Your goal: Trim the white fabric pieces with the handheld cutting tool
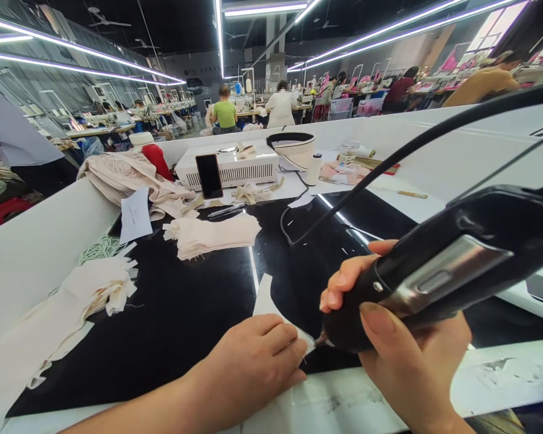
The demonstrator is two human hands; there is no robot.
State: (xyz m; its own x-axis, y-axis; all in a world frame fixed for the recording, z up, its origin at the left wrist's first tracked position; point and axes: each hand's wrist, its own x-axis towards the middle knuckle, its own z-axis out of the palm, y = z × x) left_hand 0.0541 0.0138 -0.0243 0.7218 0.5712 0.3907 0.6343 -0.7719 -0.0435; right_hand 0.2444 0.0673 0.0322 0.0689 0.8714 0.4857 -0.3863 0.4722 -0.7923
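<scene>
We seem to be working the metal tip of a black handheld tool at the lower corner of a small pale cloth piece, which lies at six o'clock in our view on the bench. Our right hand has its grip wrapped round the tool; our left hand covers the cloth (pinching or merely pressing, we cannot tell). Next, we probably need to keep it flat. It looks thin, with a hollow-curved right edge and a narrow end toward twelve o'clock.
</scene>
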